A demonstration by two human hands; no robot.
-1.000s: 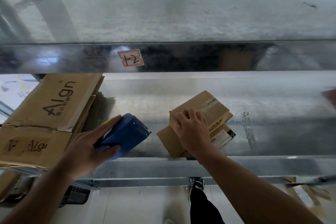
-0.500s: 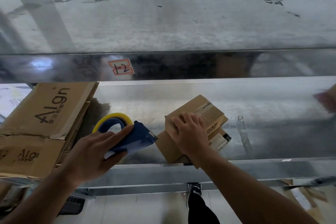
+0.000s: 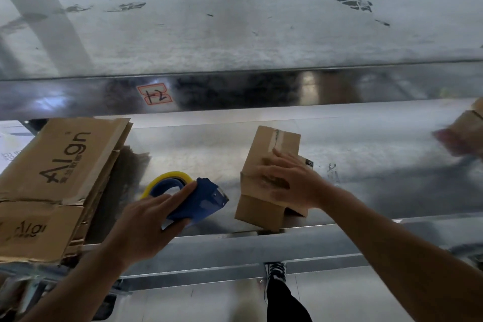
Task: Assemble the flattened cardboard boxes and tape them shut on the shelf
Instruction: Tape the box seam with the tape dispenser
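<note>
Galvanised shelf point(image 3: 366, 159): small box point(image 3: 271, 149), tape already on its far seam, sits under the right hand point(image 3: 290, 183), grip spread and pressing — at its 9 o'clock the left hand point(image 3: 146, 222), grip curled round a tape dispenser point(image 3: 201, 201). Flattened boxes point(image 3: 60, 165) beyond seemingly await assembly.

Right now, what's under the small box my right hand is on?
A second cardboard piece lies under the small box, on the metal shelf. Your right hand and the box hide most of it.
</note>
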